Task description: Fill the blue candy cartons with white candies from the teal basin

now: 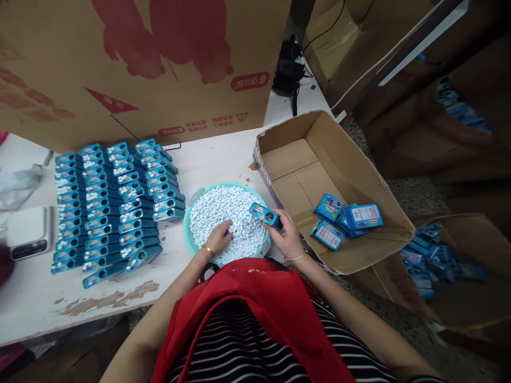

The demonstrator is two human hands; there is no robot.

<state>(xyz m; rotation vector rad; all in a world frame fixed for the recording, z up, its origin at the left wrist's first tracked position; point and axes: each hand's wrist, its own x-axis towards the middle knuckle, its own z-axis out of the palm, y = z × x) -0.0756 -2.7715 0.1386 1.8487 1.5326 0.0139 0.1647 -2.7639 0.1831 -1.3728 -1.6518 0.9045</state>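
Observation:
A round turquoise basin (pixel 187 234) full of small white pellets (pixel 223 207) sits in front of me. My left hand (pixel 217 239) is at the pellets near the basin's front, its fingers curled in; what they hold, if anything, is hidden. A small blue box (pixel 263 214) with a round dark hole at one end is gripped by my right hand (pixel 288 239), above the basin's right side. To the left, several similar blue boxes (pixel 131 207) stand in columns, some with white showing in their windows.
An open cardboard tray (pixel 293 159) to the right holds several blue boxes (pixel 359 217). Beyond it, a lower carton has more blue boxes (pixel 427 260). A large carton (pixel 191 64) walls off the back. A white scale-like device (pixel 30 231) is at far left.

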